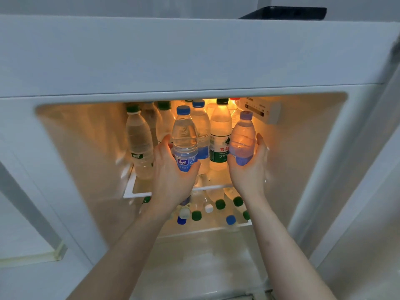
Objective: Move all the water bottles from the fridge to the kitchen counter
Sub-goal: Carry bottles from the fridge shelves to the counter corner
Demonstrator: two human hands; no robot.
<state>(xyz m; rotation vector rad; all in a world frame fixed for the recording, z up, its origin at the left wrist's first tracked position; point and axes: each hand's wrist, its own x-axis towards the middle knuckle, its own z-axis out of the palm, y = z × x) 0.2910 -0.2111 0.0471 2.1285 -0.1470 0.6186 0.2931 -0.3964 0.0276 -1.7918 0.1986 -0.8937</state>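
Observation:
Inside the lit fridge, my left hand (173,169) grips a clear bottle with a blue cap and blue label (184,135) by its lower half. My right hand (249,169) grips a smaller bottle with a purple cap (243,137), tilted slightly left. Both bottles are held in front of the upper shelf (138,192). Several more bottles stand behind on that shelf, among them a green-capped one (139,144) at the left and a green-labelled one (220,137) between my hands. Below, several bottles (220,204) show their green, blue and white caps.
The fridge's white top edge (194,55) spans the view above the opening. A control panel (262,109) sits at the upper right inside. The door's inner side (28,213) stands at the left. A dark object (285,13) rests on top of the fridge.

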